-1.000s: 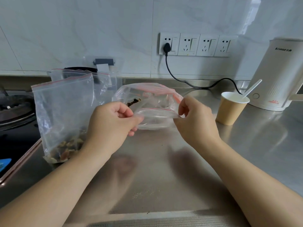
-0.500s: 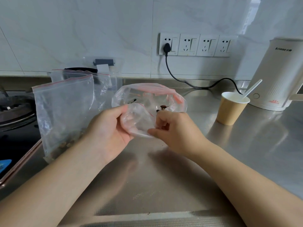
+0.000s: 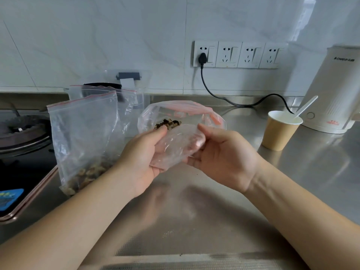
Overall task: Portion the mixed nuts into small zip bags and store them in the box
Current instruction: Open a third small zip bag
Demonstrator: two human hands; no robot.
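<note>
Above the steel counter, both hands hold a small clear zip bag (image 3: 176, 147). My left hand (image 3: 144, 158) grips its left side with the thumb on top. My right hand (image 3: 220, 154) cups it from the right, thumb on the upper edge. Just behind it lies a pile of zip bags (image 3: 187, 112) with red strips and a few dark nuts (image 3: 168, 122) inside. A large zip bag of mixed nuts (image 3: 83, 139) stands upright at the left, nuts at its bottom. A clear box (image 3: 134, 88) stands behind it by the wall.
A paper cup (image 3: 278, 133) with a white spoon (image 3: 305, 108) stands at the right, in front of a white kettle (image 3: 335, 90). A black cord (image 3: 233, 100) runs from the wall sockets. A gas hob (image 3: 21, 133) lies at the far left.
Both hands have turned palm-up and come together under the small bag, which now lies flat across the fingers; earlier they pinched its top edge apart.
</note>
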